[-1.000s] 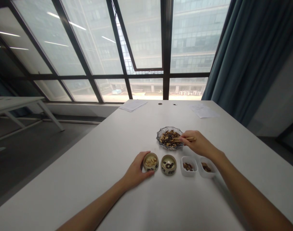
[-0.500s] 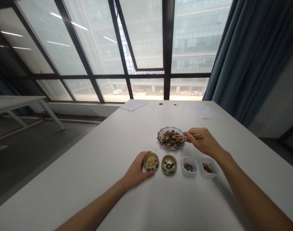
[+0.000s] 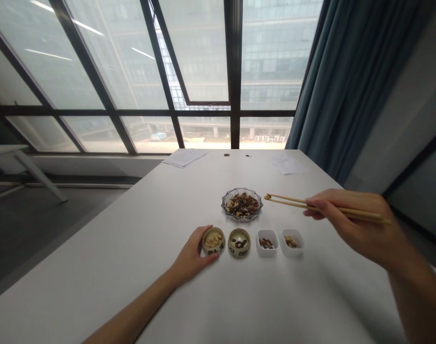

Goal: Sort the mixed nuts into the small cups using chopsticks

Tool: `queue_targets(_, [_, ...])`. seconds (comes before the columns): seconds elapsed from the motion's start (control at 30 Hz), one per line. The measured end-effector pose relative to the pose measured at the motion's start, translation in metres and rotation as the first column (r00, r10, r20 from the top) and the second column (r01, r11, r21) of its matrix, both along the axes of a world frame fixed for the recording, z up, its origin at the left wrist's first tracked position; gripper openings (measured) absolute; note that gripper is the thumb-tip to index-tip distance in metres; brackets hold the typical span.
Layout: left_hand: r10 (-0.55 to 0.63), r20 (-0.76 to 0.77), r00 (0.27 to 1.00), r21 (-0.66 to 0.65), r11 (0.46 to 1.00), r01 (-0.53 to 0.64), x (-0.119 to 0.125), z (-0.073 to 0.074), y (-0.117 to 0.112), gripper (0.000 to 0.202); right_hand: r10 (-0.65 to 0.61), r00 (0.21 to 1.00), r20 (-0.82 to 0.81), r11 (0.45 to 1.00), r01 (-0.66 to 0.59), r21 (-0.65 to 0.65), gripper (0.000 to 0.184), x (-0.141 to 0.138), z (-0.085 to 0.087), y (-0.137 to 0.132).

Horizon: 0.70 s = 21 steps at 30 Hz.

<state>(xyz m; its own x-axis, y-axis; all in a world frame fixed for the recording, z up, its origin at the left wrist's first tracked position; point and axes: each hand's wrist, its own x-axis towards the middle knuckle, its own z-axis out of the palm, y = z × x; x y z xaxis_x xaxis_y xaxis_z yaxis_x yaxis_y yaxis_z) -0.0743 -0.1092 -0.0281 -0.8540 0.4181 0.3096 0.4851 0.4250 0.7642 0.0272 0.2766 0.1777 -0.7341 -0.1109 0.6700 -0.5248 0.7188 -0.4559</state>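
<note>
My right hand grips a pair of wooden chopsticks, raised at the right and pointing left. Pinched at their tips is a small tan piece, perhaps a nut. Just left of the tips stands a scalloped glass bowl with mixed dark and pale pieces. My left hand is wrapped round a small ceramic bowl of pale nuts. Beside it sits a second ceramic bowl with a few dark pieces. Two white plastic cups follow, one with striped seeds, the other with brownish pieces.
Sheets of paper lie on the white table's far left and far right. Two small dark spots show near the back edge. Another table stands at the left, and a blue curtain hangs at the right.
My right hand has drawn the chopsticks out of the glass bowl, up and to the right, with a small piece at the tips. My left hand stays on the ceramic bowl; the view has turned slightly right.
</note>
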Motion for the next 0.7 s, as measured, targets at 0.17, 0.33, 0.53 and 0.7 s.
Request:
queue_targets(0.17, [0.002, 0.011, 1.000, -0.018, 1.000, -0.002, -0.002, 0.000, 0.000, 0.068, 0.064, 0.997, 0.038, 0.986, -0.069, 0.151, 0.014, 0.052, -0.001, 0.021])
queue_targets(0.33, [0.016, 0.009, 1.000, -0.037, 0.999, -0.016, -0.003, 0.001, 0.000, 0.067, -0.014, 0.983, 0.182, 0.996, -0.001, 0.085, 0.020, 0.067, -0.028, 0.039])
queue_targets(0.53, [0.021, -0.005, 1.000, -0.047, 0.999, -0.021, -0.001, 0.007, 0.001, 0.066, -0.044, 0.947, 0.319, 0.998, 0.058, -0.034, 0.027, 0.065, -0.053, 0.046])
queue_targets(0.7, [0.023, -0.019, 1.000, -0.054, 0.998, -0.024, -0.001, 0.006, 0.001, 0.066, -0.050, 0.960, 0.276, 0.999, 0.052, -0.001, 0.027, 0.063, -0.056, 0.048])
